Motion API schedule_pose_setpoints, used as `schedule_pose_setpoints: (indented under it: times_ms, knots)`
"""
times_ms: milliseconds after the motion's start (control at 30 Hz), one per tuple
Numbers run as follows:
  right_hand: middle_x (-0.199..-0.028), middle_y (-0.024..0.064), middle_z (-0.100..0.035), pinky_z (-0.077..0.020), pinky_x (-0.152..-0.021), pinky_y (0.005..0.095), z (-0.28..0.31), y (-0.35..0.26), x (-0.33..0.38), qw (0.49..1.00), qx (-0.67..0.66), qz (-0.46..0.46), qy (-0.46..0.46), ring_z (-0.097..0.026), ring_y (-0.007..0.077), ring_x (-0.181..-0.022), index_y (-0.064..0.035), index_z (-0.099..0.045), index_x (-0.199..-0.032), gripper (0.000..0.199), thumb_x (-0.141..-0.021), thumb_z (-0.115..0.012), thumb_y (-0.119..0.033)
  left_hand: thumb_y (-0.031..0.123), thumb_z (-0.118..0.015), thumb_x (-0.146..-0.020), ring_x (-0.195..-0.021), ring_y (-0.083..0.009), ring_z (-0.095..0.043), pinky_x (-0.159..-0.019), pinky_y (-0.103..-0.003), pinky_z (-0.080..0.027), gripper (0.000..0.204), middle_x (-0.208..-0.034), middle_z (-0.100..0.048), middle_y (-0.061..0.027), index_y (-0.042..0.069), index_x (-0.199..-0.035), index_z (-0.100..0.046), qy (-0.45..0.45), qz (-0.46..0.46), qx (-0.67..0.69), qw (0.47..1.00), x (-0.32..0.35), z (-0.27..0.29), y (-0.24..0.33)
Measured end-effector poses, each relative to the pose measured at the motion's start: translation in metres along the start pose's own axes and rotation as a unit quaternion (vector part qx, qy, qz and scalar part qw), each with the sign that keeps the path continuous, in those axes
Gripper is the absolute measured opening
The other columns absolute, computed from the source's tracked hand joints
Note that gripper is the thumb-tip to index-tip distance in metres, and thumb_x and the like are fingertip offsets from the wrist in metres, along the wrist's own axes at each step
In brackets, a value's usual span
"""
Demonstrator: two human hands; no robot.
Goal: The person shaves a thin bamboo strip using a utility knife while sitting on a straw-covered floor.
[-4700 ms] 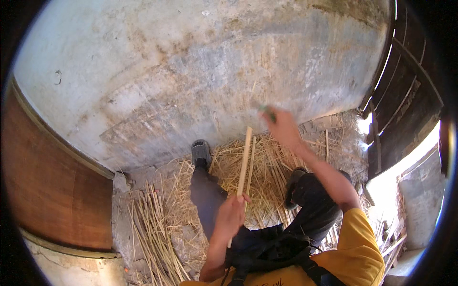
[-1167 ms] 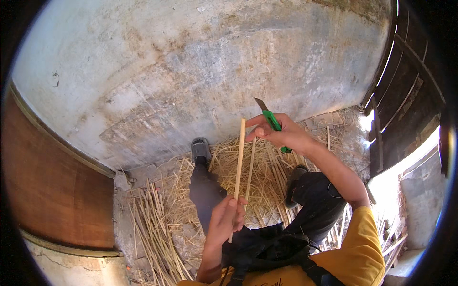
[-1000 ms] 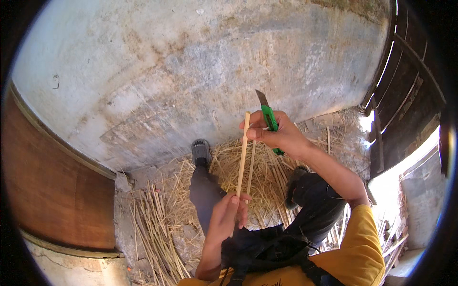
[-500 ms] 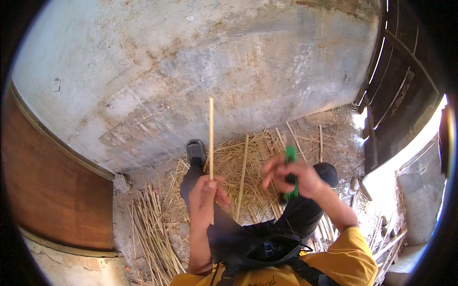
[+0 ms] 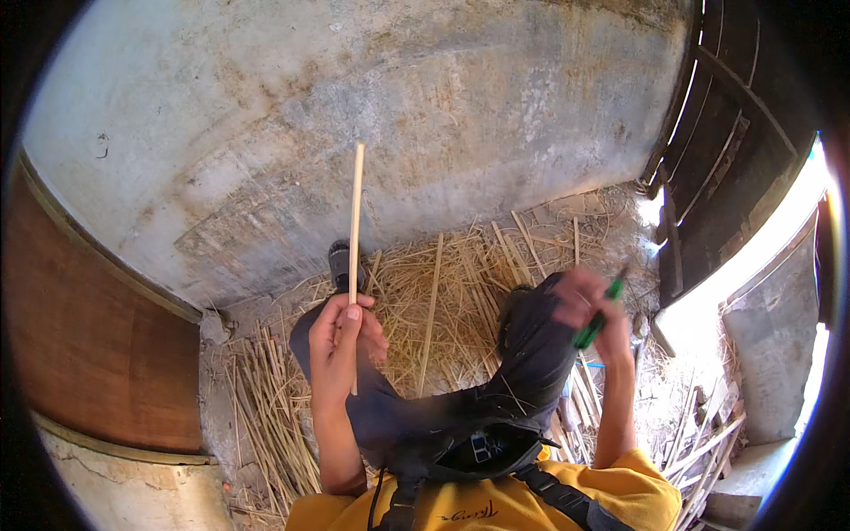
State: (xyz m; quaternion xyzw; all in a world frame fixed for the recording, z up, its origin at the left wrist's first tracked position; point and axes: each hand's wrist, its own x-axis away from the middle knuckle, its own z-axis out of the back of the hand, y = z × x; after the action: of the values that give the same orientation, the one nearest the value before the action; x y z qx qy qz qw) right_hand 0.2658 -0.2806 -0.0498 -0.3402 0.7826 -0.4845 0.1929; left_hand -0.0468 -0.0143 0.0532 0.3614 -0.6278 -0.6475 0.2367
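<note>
My left hand [image 5: 335, 345] pinches a thin, pale bamboo strip [image 5: 357, 212] near its lower part. The strip stands almost upright, and its long upper end rises in front of the wall. Off to the right, above my right knee, my right hand [image 5: 614, 338] is closed round a green-handled tool [image 5: 588, 333] with a narrow dark end. Motion smears that hand and the tool, so its kind cannot be made out. The two hands are well apart, and the tool does not touch the strip.
Shavings [image 5: 403, 310] cover the floor between my legs, with several longer strips on them. A bundle of strips [image 5: 266, 411] lies at the left, more strips [image 5: 708, 451] at the lower right. A stained wall [image 5: 425, 133] rises ahead; a brown panel [image 5: 102, 345] stands left, dark boards [image 5: 735, 150] right.
My right hand has swung outward to the right with the green-handled tool, away from the strip. My left hand and the strip appear farther left and slightly higher; the whole view has shifted too.
</note>
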Motion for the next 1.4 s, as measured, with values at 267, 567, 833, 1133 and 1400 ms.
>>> schedule_pose_setpoints:
  times_ms: [267, 567, 833, 1133, 1400]
  knots:
    - [-0.141, 0.0196, -0.061, -0.0472, -0.107, 0.0382, -0.051, -0.083, -0.024, 0.934, 0.16, 0.278, 0.159, -0.061, 0.0276, -0.13, 0.0027, -0.057, -0.136, 0.046, -0.102, -0.049, -0.027, 0.026, -0.055, -0.108, -0.072, -0.014, -0.067, -0.057, -0.029, -0.059, 0.03, -0.087, -0.062, -0.0048, -0.002, -0.116, -0.062, -0.064, -0.038, 0.022, 0.997, -0.032, -0.02, 0.018]
    - [-0.095, 0.0116, -0.071, -0.029, -0.045, 0.0202, -0.154, -0.089, -0.061, 0.966, 0.166, 0.172, -0.097, -0.04, 0.0047, -0.046, 0.0027, -0.061, -0.132, 0.044, -0.101, -0.055, -0.029, 0.027, -0.056, -0.108, -0.078, -0.0125, -0.063, -0.06, -0.029, -0.059, 0.035, -0.091, -0.056, -0.002, -0.005, -0.119, -0.065, -0.113, -0.002, 0.095, 0.989, -0.036, -0.035, 0.023]
    - [-0.109, 0.0099, -0.073, -0.0528, -0.081, 0.0265, -0.233, -0.09, -0.079, 0.947, 0.163, 0.154, -0.229, -0.065, 0.0118, -0.095, -0.0021, -0.062, -0.136, 0.046, -0.095, -0.074, -0.019, 0.025, -0.057, -0.107, -0.075, -0.0118, -0.062, -0.06, -0.029, -0.058, 0.034, -0.088, -0.059, -0.0032, -0.006, -0.119, -0.066, -0.138, 0.019, 0.086, 0.987, -0.049, -0.043, 0.038]
    - [-0.095, 0.0046, -0.074, -0.0542, -0.08, 0.0241, -0.258, -0.095, -0.124, 0.94, 0.185, 0.2, -0.204, -0.067, 0.008, -0.089, -0.0006, -0.07, -0.11, 0.025, -0.09, -0.08, -0.013, 0.015, -0.064, -0.103, -0.075, -0.014, -0.066, -0.067, -0.03, -0.059, 0.031, -0.09, -0.071, -0.0106, -0.006, -0.126, -0.066, -0.156, -0.053, 0.038, 0.986, -0.1, -0.038, 0.044]
    - [-0.084, -0.0002, -0.069, -0.0491, -0.07, 0.0222, -0.257, -0.062, -0.163, 0.952, 0.181, 0.174, -0.176, -0.067, 0.0069, -0.085, -0.0018, -0.067, -0.111, 0.025, -0.091, -0.08, -0.01, 0.009, -0.065, -0.102, -0.082, -0.0244, -0.076, -0.077, -0.036, -0.063, 0.029, -0.094, -0.075, -0.0155, -0.007, -0.126, -0.065, -0.209, 0.038, 0.055, 0.976, -0.118, -0.019, 0.011]
